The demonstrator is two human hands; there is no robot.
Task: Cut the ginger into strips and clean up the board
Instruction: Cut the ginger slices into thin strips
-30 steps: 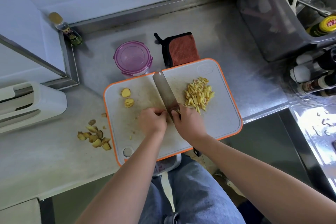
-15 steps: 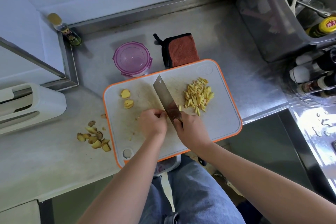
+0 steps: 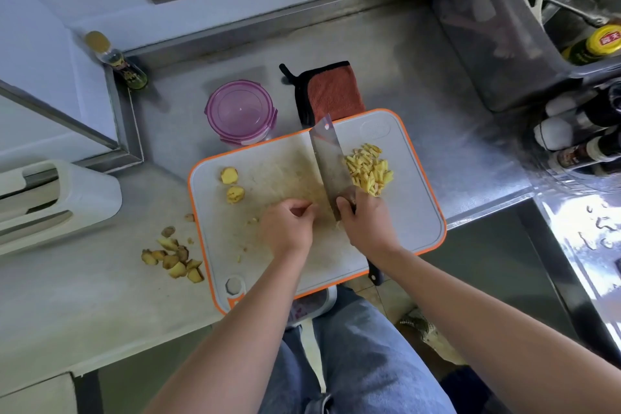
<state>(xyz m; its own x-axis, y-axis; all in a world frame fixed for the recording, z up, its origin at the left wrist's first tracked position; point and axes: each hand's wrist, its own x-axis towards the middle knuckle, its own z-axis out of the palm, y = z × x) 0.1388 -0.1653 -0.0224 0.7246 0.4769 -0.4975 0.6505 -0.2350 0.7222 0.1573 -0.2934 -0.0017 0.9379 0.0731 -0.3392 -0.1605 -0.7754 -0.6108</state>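
A white cutting board with an orange rim (image 3: 413,212) lies on the steel counter. My right hand (image 3: 366,222) grips the handle of a cleaver (image 3: 331,161), whose blade lies along the left side of a pile of ginger strips (image 3: 368,171) at the board's far right. My left hand (image 3: 287,228) rests on the middle of the board, just left of the blade, with fingers curled. Whatever is under those fingers is hidden. Two peeled ginger pieces (image 3: 229,175) sit at the board's left.
Ginger peel scraps (image 3: 174,260) lie on the counter left of the board. Behind the board stand a purple-lidded container (image 3: 240,111) and a red cloth (image 3: 332,92). A small bottle (image 3: 117,60) is in the corner, a white appliance (image 3: 57,198) at the left, and sauce bottles (image 3: 584,131) at the right.
The cleaver has swung to the right, from beside my left hand to against the strip pile. My left hand has stayed in place on the board.
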